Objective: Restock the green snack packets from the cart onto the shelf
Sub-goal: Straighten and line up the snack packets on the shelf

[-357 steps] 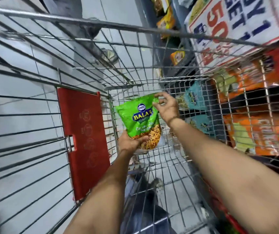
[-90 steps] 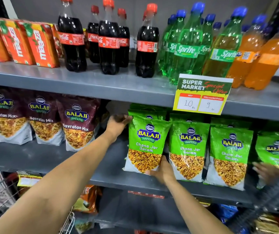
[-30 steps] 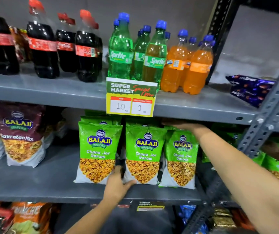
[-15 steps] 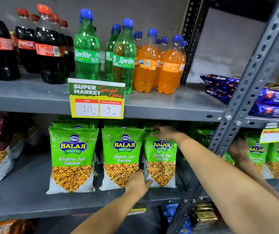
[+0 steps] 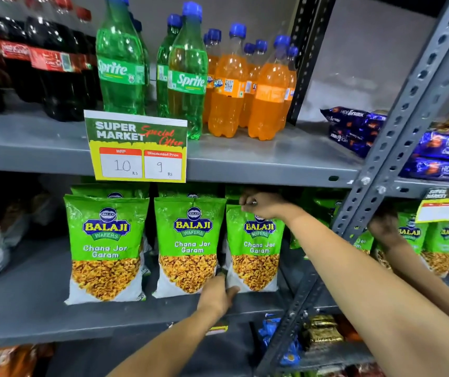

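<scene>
Three green Balaji snack packets stand upright in a row on the grey middle shelf (image 5: pixel 41 308), with more behind them. My right hand (image 5: pixel 261 205) pinches the top edge of the rightmost green packet (image 5: pixel 256 248). My left hand (image 5: pixel 217 295) presses against that packet's lower left corner, between it and the middle packet (image 5: pixel 189 248). The left packet (image 5: pixel 106 248) stands apart, untouched. The cart is out of view.
A price sign (image 5: pixel 136 146) hangs from the upper shelf, which carries cola, Sprite (image 5: pixel 120 69) and orange soda bottles. A perforated grey upright (image 5: pixel 397 148) crosses in front at right. Another person's hand (image 5: pixel 383 227) reaches among green packets beyond it. Maroon packets sit at far left.
The view has shifted slightly and come closer. Both hands stay on the rightmost green packet, which now stands a little straighter beside the middle one.
</scene>
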